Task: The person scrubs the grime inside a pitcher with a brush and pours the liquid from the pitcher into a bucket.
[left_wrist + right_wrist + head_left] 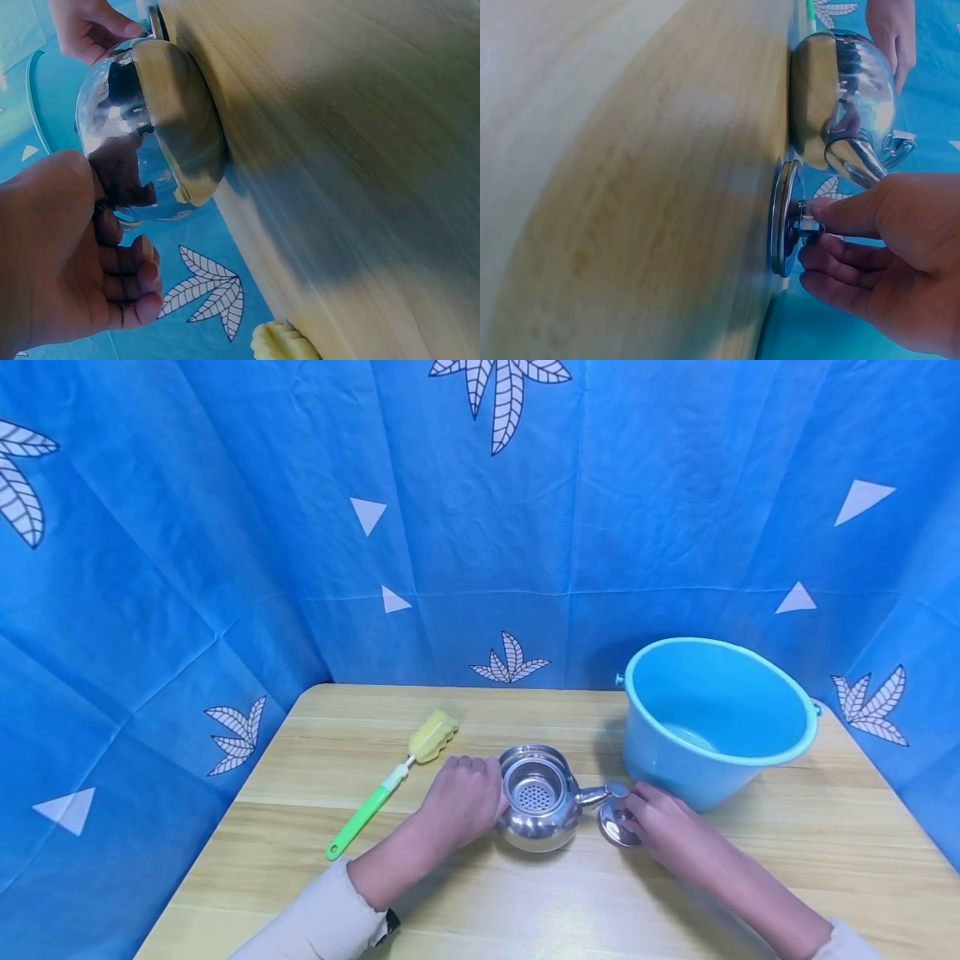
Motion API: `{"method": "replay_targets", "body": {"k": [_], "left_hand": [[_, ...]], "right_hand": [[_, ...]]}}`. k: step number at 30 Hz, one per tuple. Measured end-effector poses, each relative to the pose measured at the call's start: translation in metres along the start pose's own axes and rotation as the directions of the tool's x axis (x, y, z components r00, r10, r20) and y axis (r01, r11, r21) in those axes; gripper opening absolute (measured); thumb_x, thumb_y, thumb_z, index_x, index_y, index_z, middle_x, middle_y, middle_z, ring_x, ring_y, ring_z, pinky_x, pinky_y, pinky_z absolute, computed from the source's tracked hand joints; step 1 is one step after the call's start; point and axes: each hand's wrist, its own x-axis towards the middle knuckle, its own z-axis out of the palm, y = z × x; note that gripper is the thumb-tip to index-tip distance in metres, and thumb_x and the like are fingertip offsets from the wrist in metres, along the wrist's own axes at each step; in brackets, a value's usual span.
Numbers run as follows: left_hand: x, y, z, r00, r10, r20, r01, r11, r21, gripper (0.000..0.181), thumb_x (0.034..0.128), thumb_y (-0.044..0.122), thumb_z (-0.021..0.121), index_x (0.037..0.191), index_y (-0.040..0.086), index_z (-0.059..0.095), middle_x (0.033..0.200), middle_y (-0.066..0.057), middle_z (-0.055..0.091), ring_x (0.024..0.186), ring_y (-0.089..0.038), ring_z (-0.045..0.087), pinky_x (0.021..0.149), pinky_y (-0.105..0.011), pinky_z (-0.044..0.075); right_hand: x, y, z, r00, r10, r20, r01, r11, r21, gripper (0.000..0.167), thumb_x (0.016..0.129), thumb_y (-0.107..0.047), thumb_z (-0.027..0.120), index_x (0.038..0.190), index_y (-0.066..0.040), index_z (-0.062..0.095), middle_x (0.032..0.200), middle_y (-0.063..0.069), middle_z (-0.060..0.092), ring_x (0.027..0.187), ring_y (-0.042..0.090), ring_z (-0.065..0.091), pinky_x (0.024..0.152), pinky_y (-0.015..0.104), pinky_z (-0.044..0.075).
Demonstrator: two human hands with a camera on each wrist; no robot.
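Observation:
A shiny steel teapot (538,837) stands upright and uncovered on the wooden table, with a perforated strainer (534,795) inside its mouth. My left hand (463,797) grips it at the left side by the handle, which the fingers mostly hide. In the left wrist view, that hand's fingers (131,281) are curled beside the pot's round body. To the right of the spout (855,159), my right hand (663,822) pinches the knob of the round steel lid (617,827) between thumb and fingers. The lid is flat at the tabletop, knob up.
A light blue bucket (648,752) stands at the back right, close behind my right hand. Left of the teapot lies a sponge brush (367,818) with a green handle and yellow head. Blue patterned cloth (480,527) hangs behind the table and along both sides.

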Motion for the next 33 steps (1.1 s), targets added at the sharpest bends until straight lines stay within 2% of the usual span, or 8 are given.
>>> {"method": "replay_targets", "body": {"k": [22, 33], "left_hand": [[-0.0011, 0.0005, 0.0014, 0.999, 0.009, -0.035, -0.008, 1.000, 0.027, 0.039, 0.1045, 0.042, 0.052, 0.083, 0.010, 0.060, 0.061, 0.002, 0.049, 0.055, -0.014, 0.045, 0.055, -0.026, 0.046], [0.0002, 0.0007, 0.0015, 1.000, 0.003, -0.008, -0.002, 1.000, 0.025, 0.039, 0.1044, 0.043, 0.052, 0.084, 0.010, 0.059, 0.061, 0.001, 0.049, 0.055, -0.014, 0.044, 0.055, -0.026, 0.046]], "right_hand": [[-0.0003, 0.0002, 0.0044, 1.000, -0.014, -0.023, 0.013, 1.000, -0.006, 0.027, 0.076, 0.000, 0.085, 0.101, -0.008, 0.076, 0.089, 0.001, 0.068, 0.079, 0.014, 0.066, 0.065, 0.022, 0.058], [0.0000, 0.0013, 0.0049, 1.000, 0.002, 0.007, -0.002, 1.000, -0.007, 0.027, 0.078, -0.001, 0.085, 0.102, -0.009, 0.077, 0.091, 0.000, 0.068, 0.080, 0.013, 0.066, 0.067, 0.023, 0.059]]}}
